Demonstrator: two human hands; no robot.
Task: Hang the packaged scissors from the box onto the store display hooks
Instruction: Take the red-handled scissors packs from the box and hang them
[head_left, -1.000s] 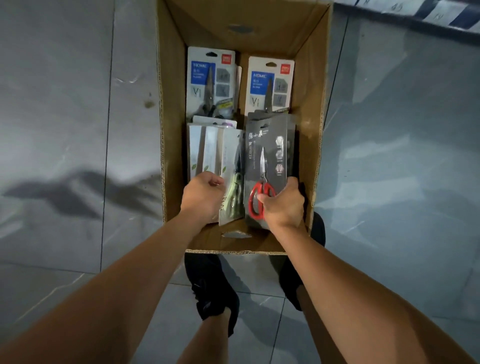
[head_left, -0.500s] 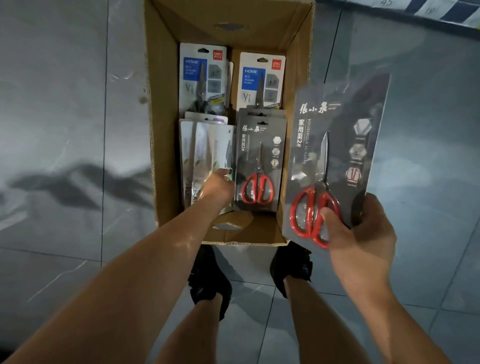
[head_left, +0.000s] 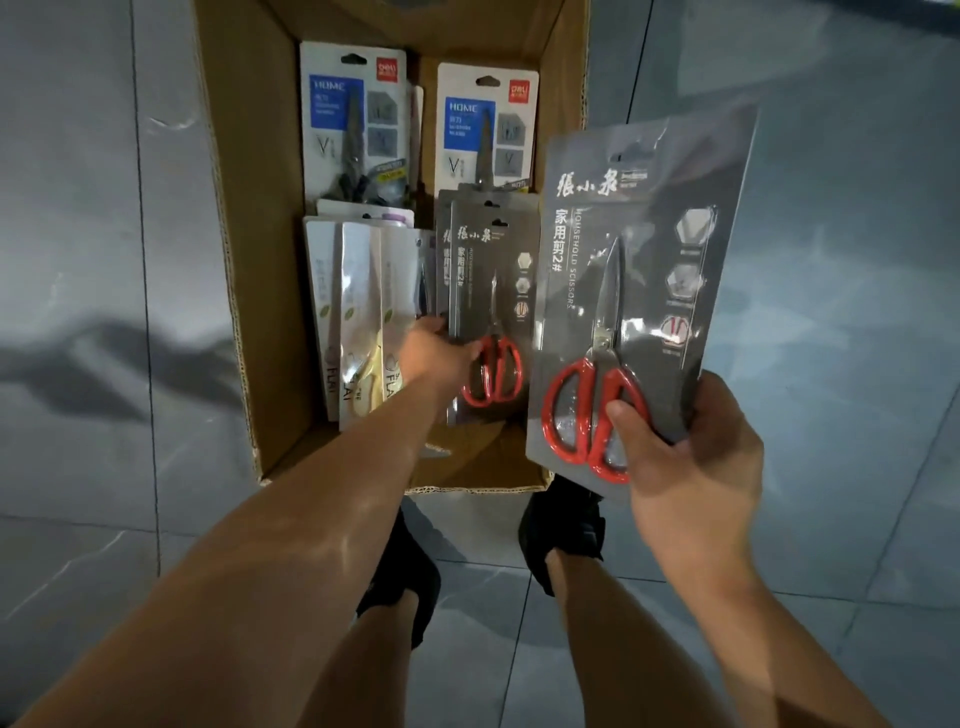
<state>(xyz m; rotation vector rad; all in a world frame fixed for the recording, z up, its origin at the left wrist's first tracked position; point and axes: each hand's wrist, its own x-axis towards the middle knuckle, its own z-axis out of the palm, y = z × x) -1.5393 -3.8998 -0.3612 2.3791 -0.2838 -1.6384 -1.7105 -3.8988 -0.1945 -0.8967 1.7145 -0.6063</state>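
Note:
An open cardboard box (head_left: 244, 260) stands on the floor with packaged scissors inside. My right hand (head_left: 696, 467) grips a grey pack of red-handled scissors (head_left: 634, 291) by its lower end, lifted out to the right of the box. My left hand (head_left: 436, 353) reaches into the box and takes hold of the lower left edge of another grey pack of red-handled scissors (head_left: 493, 291). White packs (head_left: 353, 322) lie at the box's left. Two blue-labelled packs (head_left: 358, 119) lie at its far end. No display hooks are in view.
Grey tiled floor (head_left: 831, 260) surrounds the box on all sides. My two feet in black shoes (head_left: 566, 525) stand right at the box's near edge.
My right hand has lifted the grey pack out of the box and holds it up to the right. My left hand has shifted from the white packs to the grey pack.

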